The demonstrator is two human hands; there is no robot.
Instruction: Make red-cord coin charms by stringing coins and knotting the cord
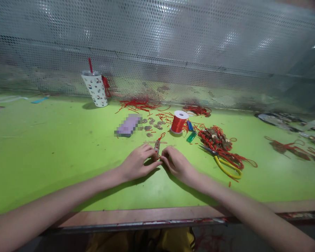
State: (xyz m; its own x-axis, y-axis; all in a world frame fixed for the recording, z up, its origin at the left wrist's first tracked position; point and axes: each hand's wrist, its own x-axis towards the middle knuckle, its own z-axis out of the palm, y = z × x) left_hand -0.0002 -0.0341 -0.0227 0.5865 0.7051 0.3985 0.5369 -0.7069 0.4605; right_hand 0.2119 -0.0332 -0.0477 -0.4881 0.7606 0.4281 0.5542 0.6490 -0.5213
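A coin string (156, 145), made of small dull coins tied with red cord, lies on the green table with a red loop at its far end. My left hand (139, 162) is closed around its near end, thumb and fingers bent in a pinch. Close beside it, my right hand (179, 165) pinches the red cord (159, 156) at that near end. The fingertips of both hands almost meet and partly hide the cord. Just beyond the hands, several loose coins (149, 134) are scattered.
Right of centre stand a red cord spool (178, 123), blue and green lighters (191, 136), a pile of corded coins (215, 138) and yellow-handled scissors (228, 168). A blurred-out lilac phone-like object (128, 125) and a straw cup (96, 89) are left. Perforated metal sheeting (157, 52) rises behind.
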